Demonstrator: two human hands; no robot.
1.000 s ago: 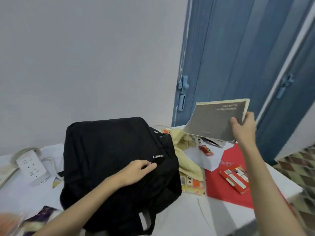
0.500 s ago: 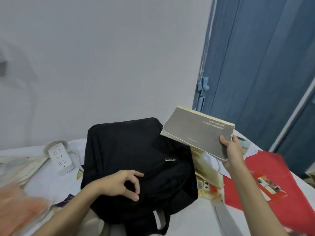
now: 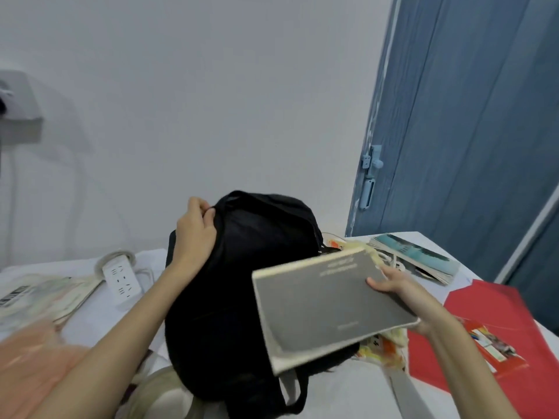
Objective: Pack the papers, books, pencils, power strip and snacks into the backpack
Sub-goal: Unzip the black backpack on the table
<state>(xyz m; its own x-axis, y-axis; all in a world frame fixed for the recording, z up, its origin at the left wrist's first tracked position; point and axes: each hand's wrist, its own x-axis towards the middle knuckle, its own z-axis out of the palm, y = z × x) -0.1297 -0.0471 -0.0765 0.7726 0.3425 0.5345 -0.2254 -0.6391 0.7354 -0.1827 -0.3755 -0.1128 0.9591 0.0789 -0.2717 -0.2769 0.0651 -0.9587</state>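
Observation:
A black backpack [image 3: 242, 291] stands in the middle of the white table. My left hand [image 3: 195, 229] grips its top edge at the far left corner. My right hand [image 3: 396, 294] holds a grey-covered book [image 3: 329, 306] by its right edge, tilted over the backpack's right side. A white power strip [image 3: 122, 278] with its coiled cord lies left of the backpack. A yellow snack packet [image 3: 384, 349] shows under the book. A second book with a teal cover [image 3: 414, 257] lies at the back right.
A red folder [image 3: 496, 322] with a small red packet [image 3: 490, 343] on it covers the table's right side. Papers and a barcode-marked bag [image 3: 33, 294] lie at the left. Something orange and blurred [image 3: 27, 358] sits near left. A blue door [image 3: 453, 122] stands behind.
My left hand has moved from the backpack's front up to its top edge and gripped it. My right hand has brought the grey book down and left, over the backpack.

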